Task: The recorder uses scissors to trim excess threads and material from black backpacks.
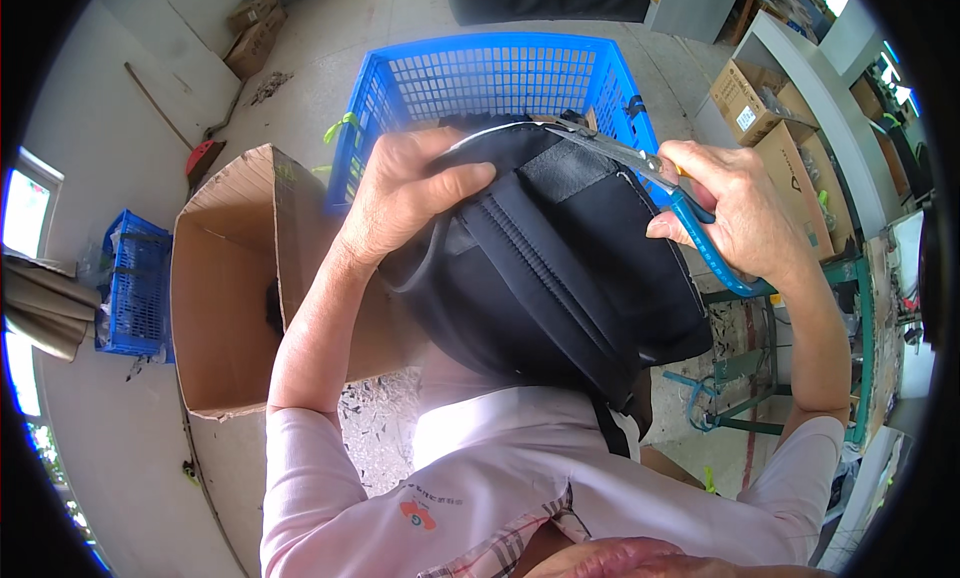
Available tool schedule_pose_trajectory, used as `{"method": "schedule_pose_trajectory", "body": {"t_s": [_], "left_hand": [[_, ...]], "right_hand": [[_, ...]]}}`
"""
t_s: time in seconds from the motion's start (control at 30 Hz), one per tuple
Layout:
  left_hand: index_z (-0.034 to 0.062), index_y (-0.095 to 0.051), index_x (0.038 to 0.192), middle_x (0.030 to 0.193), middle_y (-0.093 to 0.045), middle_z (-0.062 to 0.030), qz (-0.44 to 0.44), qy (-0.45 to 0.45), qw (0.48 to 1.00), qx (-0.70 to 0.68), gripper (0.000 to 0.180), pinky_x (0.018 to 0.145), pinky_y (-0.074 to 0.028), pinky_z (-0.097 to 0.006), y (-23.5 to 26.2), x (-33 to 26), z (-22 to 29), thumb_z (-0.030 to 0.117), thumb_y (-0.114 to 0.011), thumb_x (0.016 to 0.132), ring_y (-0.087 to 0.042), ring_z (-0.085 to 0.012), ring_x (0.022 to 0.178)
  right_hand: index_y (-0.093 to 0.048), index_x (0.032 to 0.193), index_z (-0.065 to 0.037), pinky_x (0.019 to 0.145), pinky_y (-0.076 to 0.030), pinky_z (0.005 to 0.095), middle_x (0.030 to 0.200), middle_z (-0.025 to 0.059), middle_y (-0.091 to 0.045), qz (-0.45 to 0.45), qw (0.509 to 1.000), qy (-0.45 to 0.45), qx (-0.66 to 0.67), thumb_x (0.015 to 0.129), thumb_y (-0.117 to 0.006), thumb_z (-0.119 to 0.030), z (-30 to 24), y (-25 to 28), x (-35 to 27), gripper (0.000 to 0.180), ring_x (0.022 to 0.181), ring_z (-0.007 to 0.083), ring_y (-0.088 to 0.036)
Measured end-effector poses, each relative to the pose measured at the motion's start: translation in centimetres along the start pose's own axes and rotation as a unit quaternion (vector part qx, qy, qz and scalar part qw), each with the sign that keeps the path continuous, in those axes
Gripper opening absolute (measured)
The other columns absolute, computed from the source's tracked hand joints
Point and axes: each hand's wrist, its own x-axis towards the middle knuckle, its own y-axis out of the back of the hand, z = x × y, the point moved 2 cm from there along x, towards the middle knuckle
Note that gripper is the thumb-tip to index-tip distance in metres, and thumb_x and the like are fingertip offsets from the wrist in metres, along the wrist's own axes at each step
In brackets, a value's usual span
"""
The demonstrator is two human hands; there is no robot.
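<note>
Two hands are engaged on one black backpack (560, 268), which you hold up at chest height above the blue plastic crate (480, 78). Your left hand (405, 193) is closed over the bag's upper left edge, thumb across the fabric. Your right hand (740, 213) is wrapped around blue-handled scissors (660, 193), blades lying along the bag's top rim. An open cardboard box (230, 288) stands to your left on the floor (130, 98).
</note>
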Motion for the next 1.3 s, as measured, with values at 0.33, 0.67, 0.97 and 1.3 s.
{"method": "schedule_pose_trajectory", "body": {"t_s": [0.33,0.67,0.97,1.3], "left_hand": [[0.0013,-0.065,0.083,0.069,-0.059,0.0018,0.029,-0.015,0.997,-0.065,0.012,0.061,-0.045,-0.019,-0.4,0.1,0.0,0.008,-0.068,0.074,-0.053,-0.0046,0.063],[-0.0017,-0.058,0.1,0.093,-0.058,-0.0076,0.017,-0.067,0.995,-0.071,0.034,0.076,-0.043,-0.027,0.1,-0.3,-0.8,0.025,-0.061,0.079,-0.054,-0.0142,0.086],[0.0069,-0.055,0.11,0.111,-0.056,-0.0069,0.233,0.012,0.905,-0.356,0.038,0.092,-0.039,-0.038,-2.4,-7.2,-13.2,0.021,-0.063,0.076,-0.052,-0.0206,0.103],[0.0005,-0.063,0.092,0.078,-0.062,0.0008,0.157,-0.157,0.974,-0.043,0.017,0.066,-0.045,-0.021,7.0,-1.2,3.0,0.005,-0.064,0.075,-0.054,-0.0056,0.07]], "right_hand": [[-0.054,0.083,0.0,0.051,-0.043,0.0305,0.061,0.0095,-0.057,0.024,0.999,0.023,-0.021,0.066,-0.074,-0.024,0.7,0.0,-0.5,0.036,0.055,0.0215,-0.058],[-0.058,0.102,-0.002,0.085,-0.039,0.0271,0.091,0.0048,-0.057,0.079,0.915,-0.11,0.38,0.065,-0.071,-0.018,0.7,-4.7,1.5,0.042,0.089,0.0126,-0.051],[-0.056,0.106,0.0,0.085,-0.041,0.0274,0.1,0.009,-0.058,0.283,0.87,-0.054,0.4,0.067,-0.062,-0.013,2.6,-3.0,2.0,0.041,0.093,0.0157,-0.054],[-0.049,0.111,0.003,0.057,-0.041,0.0189,0.084,0.0025,-0.056,0.285,0.855,-0.237,0.364,0.07,-0.068,-0.026,6.4,-11.5,-6.9,0.054,0.07,0.0074,-0.052]]}}
